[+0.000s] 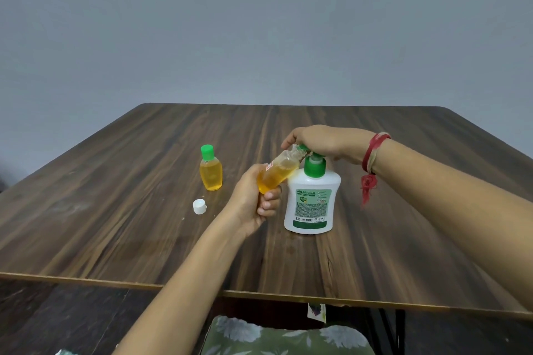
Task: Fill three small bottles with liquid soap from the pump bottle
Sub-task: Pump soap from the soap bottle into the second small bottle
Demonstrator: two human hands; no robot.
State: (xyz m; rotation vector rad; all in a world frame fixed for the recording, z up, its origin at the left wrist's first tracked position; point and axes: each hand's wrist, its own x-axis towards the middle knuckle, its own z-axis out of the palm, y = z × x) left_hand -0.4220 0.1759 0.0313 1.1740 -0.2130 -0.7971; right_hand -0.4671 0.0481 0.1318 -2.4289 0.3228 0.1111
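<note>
A white pump bottle [312,204] with a green pump head stands on the wooden table [115,225]. My right hand [326,143] rests on top of the pump head, fingers curved over it. My left hand [256,199] grips a small clear bottle [278,171], tilted, its open mouth up against the pump spout; it holds orange soap over most of its length. A second small bottle [211,171] with a green cap, full of orange soap, stands upright to the left. A loose white cap [199,206] lies on the table in front of it.
The table's front edge [259,294] runs across the lower view, with a dark floor and a flowered cushion [288,337] below it. A grey wall stands behind the table. A red thread band is on my right wrist [372,153].
</note>
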